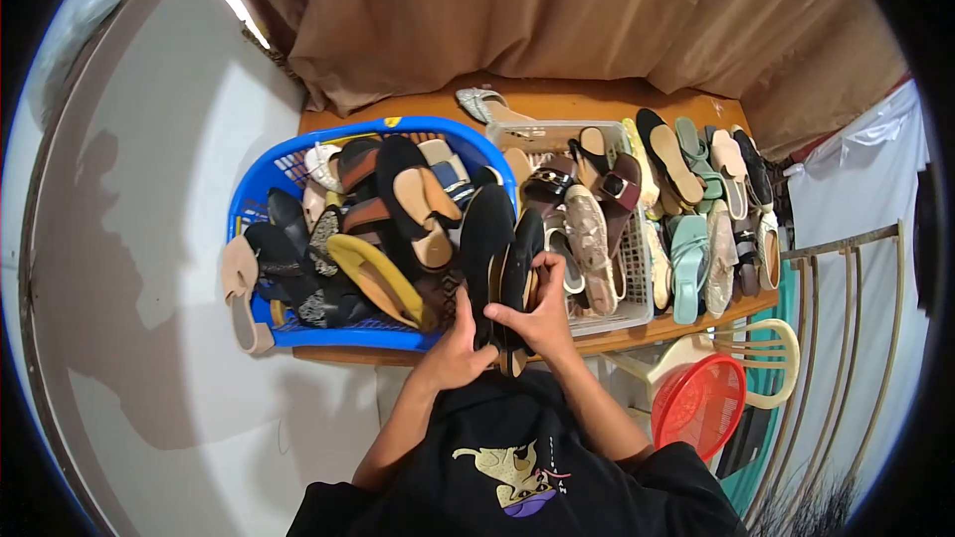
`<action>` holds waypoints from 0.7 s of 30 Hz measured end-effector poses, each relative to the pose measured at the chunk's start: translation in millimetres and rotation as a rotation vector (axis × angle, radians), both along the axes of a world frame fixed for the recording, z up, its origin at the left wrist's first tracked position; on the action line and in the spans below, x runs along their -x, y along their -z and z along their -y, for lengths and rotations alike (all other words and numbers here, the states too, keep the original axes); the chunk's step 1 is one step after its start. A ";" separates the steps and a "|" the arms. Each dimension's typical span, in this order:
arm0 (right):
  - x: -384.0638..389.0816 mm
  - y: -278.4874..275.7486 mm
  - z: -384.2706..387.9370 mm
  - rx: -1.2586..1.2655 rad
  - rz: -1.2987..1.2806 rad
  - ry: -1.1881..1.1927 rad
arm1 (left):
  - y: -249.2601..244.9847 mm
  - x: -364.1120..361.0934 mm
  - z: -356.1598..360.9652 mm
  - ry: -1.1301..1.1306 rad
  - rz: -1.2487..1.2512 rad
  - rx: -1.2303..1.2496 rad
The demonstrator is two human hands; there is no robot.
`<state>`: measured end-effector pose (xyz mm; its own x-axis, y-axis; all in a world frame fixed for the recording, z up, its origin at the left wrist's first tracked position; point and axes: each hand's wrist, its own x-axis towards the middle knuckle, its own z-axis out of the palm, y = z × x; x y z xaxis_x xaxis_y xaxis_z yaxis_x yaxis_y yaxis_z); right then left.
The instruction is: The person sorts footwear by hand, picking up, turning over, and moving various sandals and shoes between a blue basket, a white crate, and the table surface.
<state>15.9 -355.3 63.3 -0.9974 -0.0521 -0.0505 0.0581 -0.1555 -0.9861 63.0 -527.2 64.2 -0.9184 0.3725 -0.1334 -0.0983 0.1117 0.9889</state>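
Observation:
A pair of black shoes (487,229) with tan insides is held upright, side by side, in front of my chest. My left hand (459,353) grips the lower left of the pair. My right hand (538,316) is closed around the right-hand shoe, its thumb lying across the front. Behind and left of the hands stands a blue basket (348,338) heaped with shoes, among them a yellow shoe (376,278). Just to the right is a clear plastic basket (637,314) holding brown sandals (622,182) and a plastic-wrapped shoe (591,239).
Rows of shoes, including mint slippers (688,268), line the right side of the wooden table (438,104). A silver shoe (481,104) lies at the back. Brown curtains (557,10) hang behind. At lower right, a red basket (701,403) sits on a cream chair (771,363) beside a metal rack (846,328).

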 end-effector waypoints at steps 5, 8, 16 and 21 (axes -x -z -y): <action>-9.1 16.4 -64.0 -0.081 0.049 0.040 | 12.5 -1.4 -64.0 -0.055 0.309 -0.315; -16.1 30.9 -98.6 -0.130 0.031 0.110 | 13.9 9.1 -92.9 -0.033 0.205 -0.541; -12.0 42.3 -157.2 -0.918 -0.142 0.337 | 112.1 45.8 -181.6 -0.109 0.399 -0.260; 2.7 27.8 -185.3 -0.933 -0.053 0.234 | 102.0 70.8 -220.3 -0.205 0.516 -0.089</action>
